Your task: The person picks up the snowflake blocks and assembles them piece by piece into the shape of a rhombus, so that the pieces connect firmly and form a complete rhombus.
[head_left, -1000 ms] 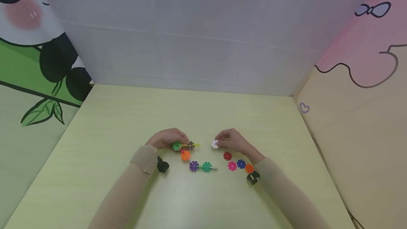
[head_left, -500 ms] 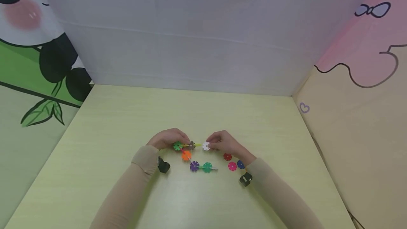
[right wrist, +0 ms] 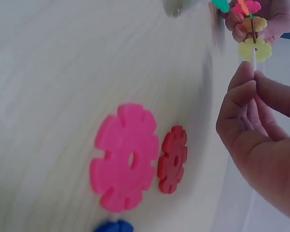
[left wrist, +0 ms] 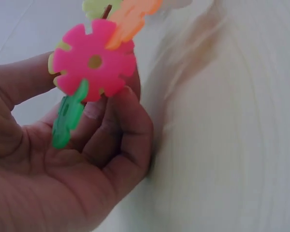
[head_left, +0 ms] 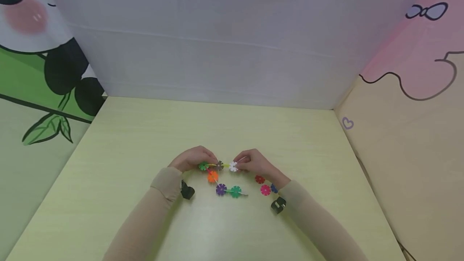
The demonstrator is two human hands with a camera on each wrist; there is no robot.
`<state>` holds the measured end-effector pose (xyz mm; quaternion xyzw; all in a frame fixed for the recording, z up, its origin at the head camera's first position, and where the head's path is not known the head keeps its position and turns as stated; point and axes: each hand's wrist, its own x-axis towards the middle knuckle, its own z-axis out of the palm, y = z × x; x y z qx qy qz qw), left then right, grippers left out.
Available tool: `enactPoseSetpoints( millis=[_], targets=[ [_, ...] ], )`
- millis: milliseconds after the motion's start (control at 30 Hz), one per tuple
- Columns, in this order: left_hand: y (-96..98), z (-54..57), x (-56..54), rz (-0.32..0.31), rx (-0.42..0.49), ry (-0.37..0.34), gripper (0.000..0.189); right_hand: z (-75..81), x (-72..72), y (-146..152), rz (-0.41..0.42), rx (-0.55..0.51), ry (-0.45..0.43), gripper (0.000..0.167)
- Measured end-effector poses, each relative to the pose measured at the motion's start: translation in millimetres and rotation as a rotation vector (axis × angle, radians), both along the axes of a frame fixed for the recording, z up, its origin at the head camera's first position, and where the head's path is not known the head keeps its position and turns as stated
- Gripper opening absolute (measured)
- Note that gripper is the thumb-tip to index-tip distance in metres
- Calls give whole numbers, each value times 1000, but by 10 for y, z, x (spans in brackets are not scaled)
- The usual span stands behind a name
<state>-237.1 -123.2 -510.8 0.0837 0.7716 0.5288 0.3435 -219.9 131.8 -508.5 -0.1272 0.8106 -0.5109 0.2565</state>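
My left hand grips a chain of slotted plastic snowflake discs at its upper left. A green disc, a brown disc, an orange disc, a purple disc and a teal disc show in it. Seen from the left wrist, the fingers hold the chain behind a pink disc. Between thumb and fingertips, my right hand pinches a white disc. The right wrist view has this white disc edge-on, meeting the yellow disc at the chain's end.
Loose on the table, below the right hand, lie a red disc, a pink disc and a partly covered blue disc. Black wrist cameras hang under both sleeves. A pale wall stands behind the table.
My right hand has moved left with the white disc, from apart to up against the chain's yellow disc. Its wrist now covers the loose orange disc. The left hand has hardly moved.
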Motion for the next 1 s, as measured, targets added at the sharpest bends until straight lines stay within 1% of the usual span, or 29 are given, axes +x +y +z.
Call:
enactPoseSetpoints(
  millis=[100,167,367,533,733,1000],
  targets=[
    [12,-5,12,23,-6,18,16,6,9,-20,-46,3,-22,16],
    [18,-1,19,36,-17,20,15,-69,-10,-22,-81,8,-22,14],
    [30,-6,24,61,-34,21,14,-87,6,-50,-133,21,-41,15],
    [47,24,43,74,-50,33,14,-83,13,-65,-151,33,-51,15],
    [56,51,56,105,-53,32,14,-44,17,-78,-155,46,-75,15],
    [51,22,44,125,-50,20,12,-38,0,-89,-170,-5,-131,15]
  ],
)
